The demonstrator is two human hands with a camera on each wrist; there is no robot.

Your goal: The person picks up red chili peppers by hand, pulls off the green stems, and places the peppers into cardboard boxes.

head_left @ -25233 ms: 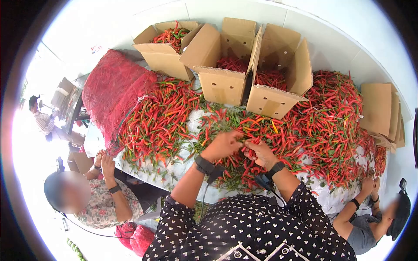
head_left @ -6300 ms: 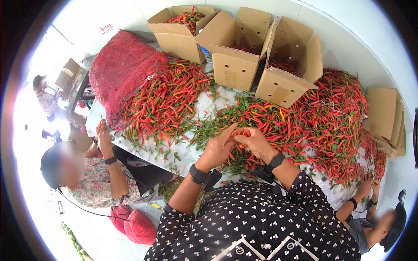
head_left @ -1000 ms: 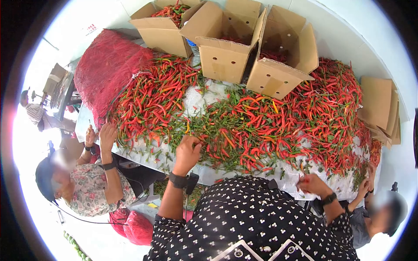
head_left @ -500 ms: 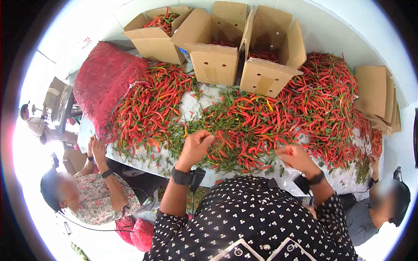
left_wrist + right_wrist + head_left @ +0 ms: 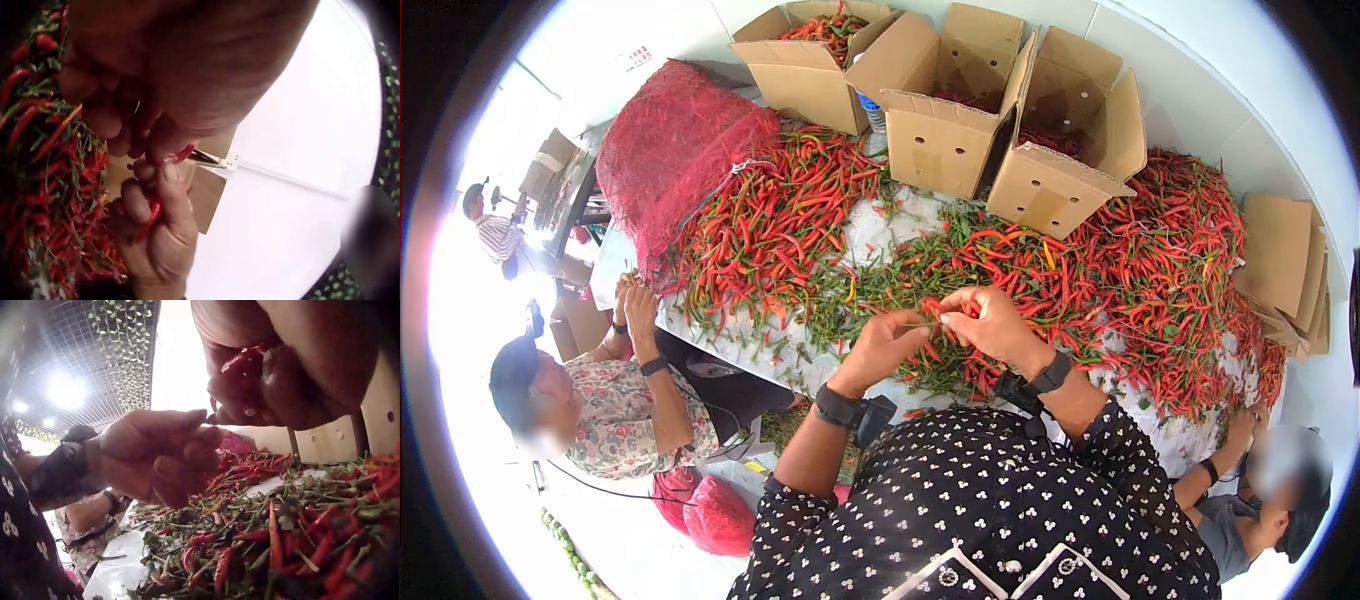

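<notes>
My right hand [image 5: 995, 328] curls round red chili peppers; one red chili [image 5: 240, 359] shows between its fingers in the right wrist view, and another chili [image 5: 150, 215] lies against its palm in the left wrist view. Close beside it, my left hand [image 5: 882, 348] pinches with thumb and fingertips at the stem end of a chili [image 5: 182, 153]. The fingertips of both hands meet over the near edge of the chili heap [image 5: 1000, 270]. That heap mixes red chilies with green stems and leaves. The left hand's palm faces away from the head view.
Cardboard boxes [image 5: 945, 145] holding chilies stand along the back. A red mesh sack [image 5: 690, 150] lies at the left with chilies spilling out. Flattened cardboard [image 5: 1275, 255] leans at the right. One person [image 5: 605, 400] sits at the left, another [image 5: 1250, 510] at the right.
One second ago the hands were apart, the right hand low at the table's right front. It has come back left and up to meet the left hand over the heap.
</notes>
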